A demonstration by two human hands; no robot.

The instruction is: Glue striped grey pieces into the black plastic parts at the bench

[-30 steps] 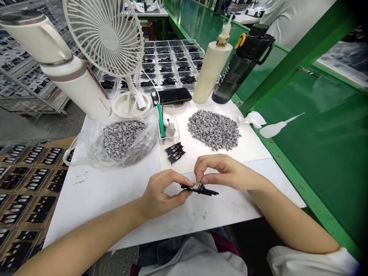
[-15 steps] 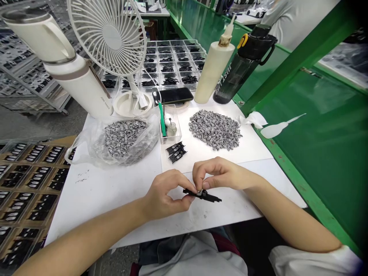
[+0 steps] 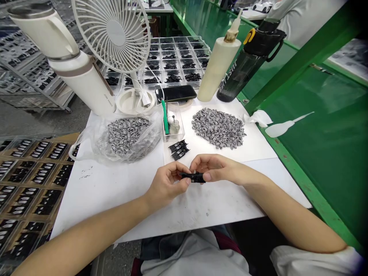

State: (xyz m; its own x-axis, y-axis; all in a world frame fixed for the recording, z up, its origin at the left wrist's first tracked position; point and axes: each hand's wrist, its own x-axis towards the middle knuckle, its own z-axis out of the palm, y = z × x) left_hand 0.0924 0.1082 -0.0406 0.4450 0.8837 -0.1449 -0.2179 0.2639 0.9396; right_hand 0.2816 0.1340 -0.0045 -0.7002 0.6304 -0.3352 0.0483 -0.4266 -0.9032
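Note:
Between my two hands, just above the front part of the white table, is a flat black plastic part [image 3: 196, 177]. My left hand [image 3: 170, 182] pinches its left end between thumb and fingers. At the other end, my right hand [image 3: 220, 170] grips it with the thumb in front and fingers behind. Some of the part is hidden by my fingertips. Beyond my hands lie a few similar black parts [image 3: 178, 149] with grey inserts. A pile of small grey pieces [image 3: 218, 128] is spread on the white sheet behind my right hand.
A plastic bag of grey pieces [image 3: 126, 136] lies left, beside a clear box [image 3: 174, 132] with a green tool and small jar. Behind stand a fan [image 3: 115, 34], white flask [image 3: 83, 82], phone [image 3: 176, 93], squeeze bottle [image 3: 217, 71] and dark bottle [image 3: 244, 65]. Compartment trays [image 3: 175, 61] sit behind.
The black part has been turned and raised slightly, away from my body. My right hand has moved from pinching over its middle to gripping its right end. The view has shifted slightly.

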